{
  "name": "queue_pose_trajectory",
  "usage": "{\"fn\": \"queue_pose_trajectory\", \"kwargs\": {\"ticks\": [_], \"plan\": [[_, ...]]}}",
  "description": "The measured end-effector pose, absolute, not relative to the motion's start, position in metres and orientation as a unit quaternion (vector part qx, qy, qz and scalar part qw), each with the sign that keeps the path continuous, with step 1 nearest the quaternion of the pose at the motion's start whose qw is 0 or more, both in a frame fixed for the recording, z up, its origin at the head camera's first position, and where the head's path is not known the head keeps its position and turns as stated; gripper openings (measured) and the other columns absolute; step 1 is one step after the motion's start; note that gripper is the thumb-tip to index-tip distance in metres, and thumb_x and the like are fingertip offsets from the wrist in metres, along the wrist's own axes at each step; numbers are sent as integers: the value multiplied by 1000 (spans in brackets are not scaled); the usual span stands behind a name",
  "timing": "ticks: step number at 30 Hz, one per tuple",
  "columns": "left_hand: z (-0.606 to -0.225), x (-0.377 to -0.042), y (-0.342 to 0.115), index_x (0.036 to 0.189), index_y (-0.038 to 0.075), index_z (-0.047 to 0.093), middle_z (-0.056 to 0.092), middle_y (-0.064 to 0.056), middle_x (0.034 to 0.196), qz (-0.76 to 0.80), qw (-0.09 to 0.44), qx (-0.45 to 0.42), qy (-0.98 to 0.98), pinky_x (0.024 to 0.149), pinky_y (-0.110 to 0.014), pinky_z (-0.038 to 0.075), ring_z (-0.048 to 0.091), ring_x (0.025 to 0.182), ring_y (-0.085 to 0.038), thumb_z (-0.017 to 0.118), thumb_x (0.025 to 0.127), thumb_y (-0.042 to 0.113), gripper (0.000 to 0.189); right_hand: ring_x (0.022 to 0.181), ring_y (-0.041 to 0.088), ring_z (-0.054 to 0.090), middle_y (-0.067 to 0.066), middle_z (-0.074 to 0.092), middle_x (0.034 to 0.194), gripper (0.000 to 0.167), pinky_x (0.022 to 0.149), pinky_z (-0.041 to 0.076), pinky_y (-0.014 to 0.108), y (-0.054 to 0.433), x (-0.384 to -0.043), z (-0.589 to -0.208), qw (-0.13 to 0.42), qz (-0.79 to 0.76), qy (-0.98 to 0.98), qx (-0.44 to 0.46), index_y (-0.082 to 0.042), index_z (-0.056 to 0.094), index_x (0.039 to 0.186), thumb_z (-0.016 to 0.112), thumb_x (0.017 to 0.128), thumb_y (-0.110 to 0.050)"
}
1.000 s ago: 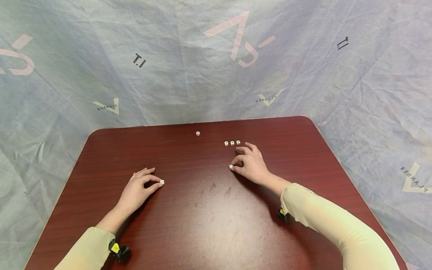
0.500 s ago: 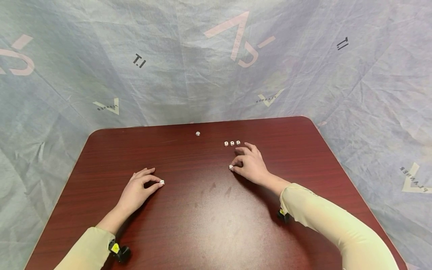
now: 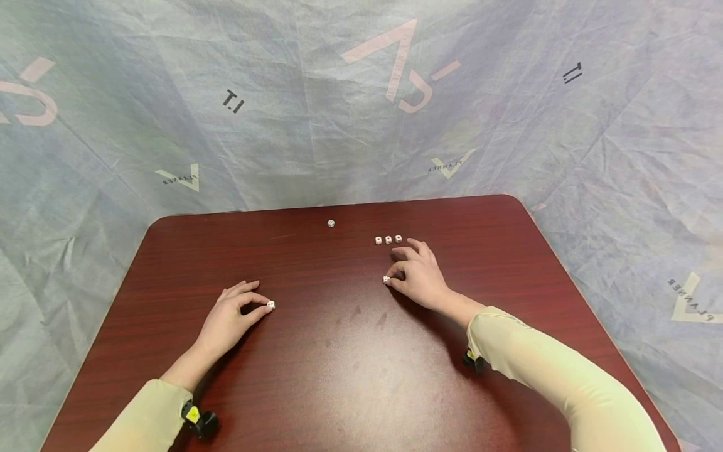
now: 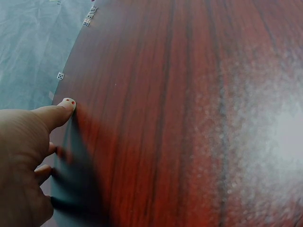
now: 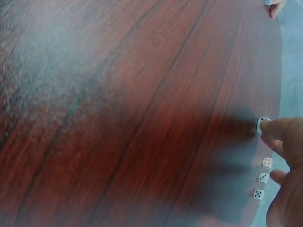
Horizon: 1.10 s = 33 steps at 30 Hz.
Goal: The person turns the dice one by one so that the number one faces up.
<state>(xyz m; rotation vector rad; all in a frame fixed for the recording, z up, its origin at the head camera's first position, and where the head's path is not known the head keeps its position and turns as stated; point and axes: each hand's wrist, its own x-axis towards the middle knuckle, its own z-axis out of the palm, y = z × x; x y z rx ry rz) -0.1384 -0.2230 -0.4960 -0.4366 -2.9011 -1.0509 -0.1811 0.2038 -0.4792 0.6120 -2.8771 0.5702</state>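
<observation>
My left hand [image 3: 227, 320] pinches a white die [image 3: 271, 304] between thumb and index finger at the left of the table. In the left wrist view, red pips show on that die [image 4: 70, 103] past the thumb tip. Across the table, my right hand [image 3: 420, 279] pinches another white die [image 3: 386, 280], its other fingers spread. The right wrist view shows dark pips on this die [image 5: 262, 125]. Just beyond the right hand, three dice stand in a short row: a left die [image 3: 378, 240], a middle die [image 3: 388, 240] and a right die [image 3: 398, 238].
A lone die [image 3: 331, 223] lies near the far edge of the dark red wooden table [image 3: 316, 376]. Grey printed cloth [image 3: 282, 125] hangs behind the table and along both sides. A black wrist camera [image 3: 202, 422] is strapped below the left sleeve.
Both hands keep their pinch on the dice and stay almost in place. The right hand shifts very slightly to the left. The other dice have not moved.
</observation>
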Motion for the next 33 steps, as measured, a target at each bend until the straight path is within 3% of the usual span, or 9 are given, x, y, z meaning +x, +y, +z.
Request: {"fn": "queue_pose_trajectory", "kwargs": {"ticks": [4, 12, 22, 24, 30, 33], "plan": [[-496, -138, -223, 101, 22, 79, 56, -20, 145, -337, 11, -140, -931, 120, -64, 18, 37, 144, -45, 81, 91, 26, 11, 148, 39, 27, 10, 61, 139, 7, 123, 10, 62, 204, -181, -480, 72, 192, -958, 203, -26, 81, 86, 85, 85, -31], [-495, -138, -222, 102, 21, 79, 55, -20, 146, -336, 9, -140, -931, 120, -65, 17, 37, 145, -45, 81, 91, 25, 12, 148, 37, 26, 8, 59, 143, 6, 119, 19, 63, 205, -179, -474, 73, 258, -946, 183, -27, 81, 90, 84, 86, -30], [-495, -138, -223, 102, 21, 79, 55, -20, 146, -335, 11, -139, -932, 120, -65, 17, 37, 145, -44, 81, 91, 25, 12, 147, 42, 25, 15, 59, 142, 12, 120, 15, 59, 205, -179, -468, 11, 440, -885, 149, -22, 82, 98, 83, 89, -30], [-496, -138, -223, 101, 21, 79, 55, -20, 146, -335, 10, -139, -932, 120, -65, 17, 37, 145, -44, 81, 91, 25, 11, 147, 43, 28, 16, 60, 141, 15, 121, 15, 57, 206, -179, -468, -2, 480, -866, 139, -20, 82, 100, 82, 89, -30], [-497, -139, -223, 101, 22, 79, 56, -20, 145, -334, 13, -141, -932, 120, -64, 18, 37, 145, -44, 81, 91, 26, 11, 138, 22, 50, 15, 61, 140, 21, 118, 33, 44, 206, -178, -472, -30, 574, -812, 102, -16, 82, 107, 82, 90, -29], [-497, -139, -224, 100, 22, 79, 56, -20, 145, -335, 15, -142, -931, 120, -64, 18, 37, 144, -44, 81, 91, 27, 11, 135, 19, 53, 17, 60, 142, 23, 117, 36, 42, 205, -177, -474, -33, 608, -788, 88, -13, 81, 109, 82, 90, -27]]}}
